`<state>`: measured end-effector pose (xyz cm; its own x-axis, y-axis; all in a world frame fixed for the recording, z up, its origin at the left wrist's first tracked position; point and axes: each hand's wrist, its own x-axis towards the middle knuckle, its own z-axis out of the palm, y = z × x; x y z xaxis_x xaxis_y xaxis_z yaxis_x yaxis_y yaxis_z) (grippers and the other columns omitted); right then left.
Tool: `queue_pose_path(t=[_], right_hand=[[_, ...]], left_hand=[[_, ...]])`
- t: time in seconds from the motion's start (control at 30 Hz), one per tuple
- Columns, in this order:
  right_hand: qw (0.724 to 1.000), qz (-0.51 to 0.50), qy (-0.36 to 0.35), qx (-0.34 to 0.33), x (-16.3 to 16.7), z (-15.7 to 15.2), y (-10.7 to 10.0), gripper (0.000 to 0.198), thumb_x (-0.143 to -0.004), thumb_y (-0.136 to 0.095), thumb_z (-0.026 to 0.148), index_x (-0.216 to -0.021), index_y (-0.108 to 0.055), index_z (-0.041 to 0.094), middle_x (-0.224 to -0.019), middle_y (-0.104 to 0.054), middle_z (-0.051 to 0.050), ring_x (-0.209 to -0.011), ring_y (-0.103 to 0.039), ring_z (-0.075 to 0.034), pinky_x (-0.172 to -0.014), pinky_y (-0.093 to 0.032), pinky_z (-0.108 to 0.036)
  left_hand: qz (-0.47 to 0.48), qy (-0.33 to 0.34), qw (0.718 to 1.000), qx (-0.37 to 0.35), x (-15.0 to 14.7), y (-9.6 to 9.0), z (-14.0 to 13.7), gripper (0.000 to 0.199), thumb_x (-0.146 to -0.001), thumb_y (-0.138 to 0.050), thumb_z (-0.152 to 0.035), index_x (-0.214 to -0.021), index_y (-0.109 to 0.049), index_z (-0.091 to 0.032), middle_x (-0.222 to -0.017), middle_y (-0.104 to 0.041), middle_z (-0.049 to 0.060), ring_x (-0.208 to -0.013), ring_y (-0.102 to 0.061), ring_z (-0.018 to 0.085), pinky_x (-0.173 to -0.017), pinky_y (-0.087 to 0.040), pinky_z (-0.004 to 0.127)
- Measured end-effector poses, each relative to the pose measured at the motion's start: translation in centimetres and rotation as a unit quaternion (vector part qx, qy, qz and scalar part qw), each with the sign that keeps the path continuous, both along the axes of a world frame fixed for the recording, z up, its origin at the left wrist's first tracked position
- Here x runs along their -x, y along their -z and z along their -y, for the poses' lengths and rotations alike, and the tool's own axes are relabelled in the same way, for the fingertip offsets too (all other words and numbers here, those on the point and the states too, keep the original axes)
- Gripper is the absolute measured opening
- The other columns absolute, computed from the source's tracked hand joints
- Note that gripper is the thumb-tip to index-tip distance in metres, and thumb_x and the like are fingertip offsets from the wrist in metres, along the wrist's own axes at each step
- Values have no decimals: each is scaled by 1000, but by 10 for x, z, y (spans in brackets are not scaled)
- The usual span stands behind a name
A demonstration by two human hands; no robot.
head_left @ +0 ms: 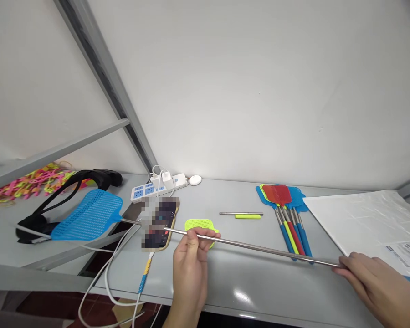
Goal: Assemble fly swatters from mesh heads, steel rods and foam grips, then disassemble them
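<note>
A blue fly swatter [89, 216] with a long, drawn-out metal rod stretches across the view above the table. Its perforated head is at the left, over a black strap-like object. My left hand [193, 259] pinches the rod near its middle, thumb on top. Toward the handle end, my right hand [379, 284] is closed round the rod; a bit of blue handle shows past it at the right edge. Behind my left hand lies a yellow-green swatter head [201, 224], partly hidden. Farther back rest a separate metal rod [241, 213] and a yellow-green handle [248, 216].
Several swatters [287, 214] lie fanned at the right, beside a white plastic package [358, 214]. A phone [164, 218] with a cable and a power strip [157, 187] are left of centre. Grey metal rack posts [130, 123] stand left, near colourful strips [37, 180].
</note>
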<state>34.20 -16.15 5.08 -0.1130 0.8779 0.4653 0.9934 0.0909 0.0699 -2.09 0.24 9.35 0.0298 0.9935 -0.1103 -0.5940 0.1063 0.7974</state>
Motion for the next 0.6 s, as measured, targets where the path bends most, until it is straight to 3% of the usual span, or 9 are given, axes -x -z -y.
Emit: queue_pose_path(t=[0.17,0.33,0.43,0.5,0.6], right_hand=[[1000,-16,-9,-7,20,-14,-12,36,-91,-52,57,-90,-61,22,-80,-64,-4,-70,-58,-19,-73,-39,-35],[997,-18,-69,-10,62,-31,-18,28,-92,-56,46,-102,-63,21,-82,-64,-4,-71,-55,-18,-74,-39,-34],[997,-25,-79,-4,67,-33,-15,24,-93,-55,42,-101,-65,22,-80,-64,-4,-69,-55,-18,-72,-38,-33],[997,-24,-68,1,59,-30,-11,25,-93,-54,43,-100,-67,23,-78,-64,-3,-68,-55,-18,-71,-39,-34],[998,-50,-40,-18,40,-20,-3,27,-90,-56,50,-93,-69,27,-77,-66,-3,-68,-58,-18,-71,-41,-33]], left_hand=[[29,9,999,31,-22,3,13,32,-92,-56,-46,-89,-67,-16,-90,-71,7,-85,-69,20,-92,-50,40],[51,138,988,36,-45,1,36,34,-96,-51,-43,-94,-68,-14,-101,-73,13,-94,-70,25,-90,-51,42],[42,186,981,31,-49,-1,37,34,-96,-51,-42,-98,-68,-12,-105,-72,16,-100,-69,28,-93,-50,44],[53,153,986,28,-40,-3,27,33,-95,-53,-41,-99,-68,-12,-103,-72,16,-98,-70,27,-95,-49,44],[105,27,993,38,-13,-5,4,34,-94,-53,-45,-100,-66,-15,-99,-73,13,-92,-71,25,-93,-50,43]])
